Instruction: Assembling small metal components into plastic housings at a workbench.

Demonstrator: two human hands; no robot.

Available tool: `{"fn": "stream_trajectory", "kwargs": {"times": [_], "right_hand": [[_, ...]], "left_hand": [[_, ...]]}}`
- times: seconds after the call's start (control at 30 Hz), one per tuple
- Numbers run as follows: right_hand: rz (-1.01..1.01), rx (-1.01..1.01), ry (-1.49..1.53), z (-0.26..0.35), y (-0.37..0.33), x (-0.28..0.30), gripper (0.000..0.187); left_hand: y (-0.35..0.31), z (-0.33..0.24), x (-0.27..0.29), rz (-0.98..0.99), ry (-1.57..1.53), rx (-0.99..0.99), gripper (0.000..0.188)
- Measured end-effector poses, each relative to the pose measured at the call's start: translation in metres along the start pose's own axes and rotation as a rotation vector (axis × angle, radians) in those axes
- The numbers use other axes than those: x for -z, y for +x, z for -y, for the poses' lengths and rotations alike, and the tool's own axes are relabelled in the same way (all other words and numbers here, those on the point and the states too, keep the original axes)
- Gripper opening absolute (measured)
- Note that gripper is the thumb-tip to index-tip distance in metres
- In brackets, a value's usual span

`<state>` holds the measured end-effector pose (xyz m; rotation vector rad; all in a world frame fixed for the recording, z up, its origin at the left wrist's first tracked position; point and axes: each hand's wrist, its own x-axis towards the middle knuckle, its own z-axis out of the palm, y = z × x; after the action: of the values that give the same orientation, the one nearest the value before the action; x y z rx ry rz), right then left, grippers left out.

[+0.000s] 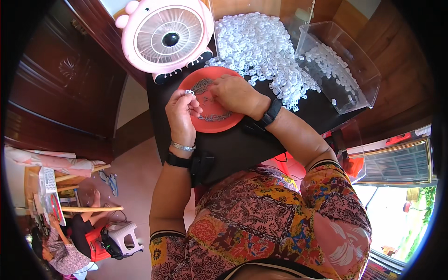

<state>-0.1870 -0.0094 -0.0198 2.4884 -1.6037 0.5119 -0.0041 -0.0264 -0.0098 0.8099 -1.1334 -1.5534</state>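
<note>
My left hand (181, 109) pinches a small white plastic piece (189, 92) between thumb and fingertips at the left rim of a round red-orange plate (219, 127). Over the plate, my right hand (233, 93) reaches down with its fingers bent together. Whatever its fingertips hold, if anything, is hidden. Small grey metal pieces, thin like screws or pins, lie on the plate in an upper pile (202, 86) and a lower band (213, 117). Beyond the plate spreads a large heap of white plastic pieces (254, 42), each with holes, like the one in my left hand.
A pink animal-shaped fan (128, 39) stands at the back left of the black table (228, 163). At the right, a clear plastic bin (373, 91) holds more white pieces. Another person (70, 254) sits at the far left, near a light plastic stool (126, 235).
</note>
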Motion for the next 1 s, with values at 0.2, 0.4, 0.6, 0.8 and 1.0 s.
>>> {"fn": "stream_trajectory", "kwargs": {"times": [0.2,0.4,0.6,0.8,1.0], "right_hand": [[0.084,-0.058,0.086,0.0,0.0,0.01,0.013],[0.153,-0.097,0.101,0.001,-0.003,0.018,0.013],[0.135,-0.07,0.148,0.001,-0.003,0.015,0.012],[0.18,-0.069,0.138,0.007,0.0,0.021,0.015],[0.167,-0.071,0.156,0.011,-0.004,0.021,0.011]], "left_hand": [[-0.002,-0.002,-0.004,-0.028,-0.038,0.016,0.009],[-0.003,-0.003,-0.006,-0.008,0.003,0.03,0.009],[-0.003,-0.003,-0.006,-0.019,0.007,0.037,0.008],[-0.003,-0.004,-0.007,-0.019,0.028,0.029,0.008],[-0.003,-0.003,-0.003,0.003,0.032,0.022,0.009]]}}
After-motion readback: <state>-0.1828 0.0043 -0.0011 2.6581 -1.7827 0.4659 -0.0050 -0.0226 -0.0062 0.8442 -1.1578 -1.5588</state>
